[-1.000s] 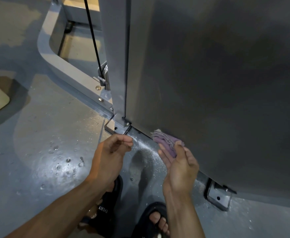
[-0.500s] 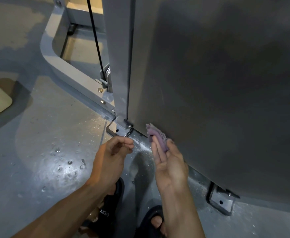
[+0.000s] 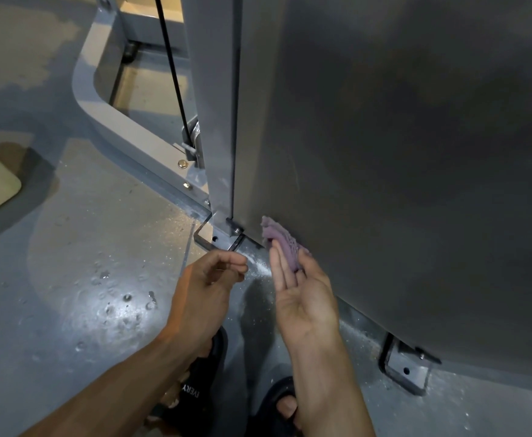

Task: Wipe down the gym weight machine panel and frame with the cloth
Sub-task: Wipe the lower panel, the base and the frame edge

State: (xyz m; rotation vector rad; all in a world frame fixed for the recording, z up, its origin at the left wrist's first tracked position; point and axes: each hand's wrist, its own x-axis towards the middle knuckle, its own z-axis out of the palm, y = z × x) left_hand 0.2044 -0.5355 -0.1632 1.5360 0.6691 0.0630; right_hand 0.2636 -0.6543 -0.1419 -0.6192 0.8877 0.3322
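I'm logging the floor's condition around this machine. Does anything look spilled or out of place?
Yes. Water droplets bead on the grey floor left of the left hand, and pale gritty specks lie scattered along the panel base beside the corner bracket. The panel shows no visible damage.

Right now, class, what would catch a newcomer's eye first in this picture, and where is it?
The purple cloth stands out first: the right hand presses it with straight fingers against the bottom left corner of the big grey panel. Just left of it, the left hand hangs loosely curled, holding nothing. Water drops glint on the grey floor at lower left.
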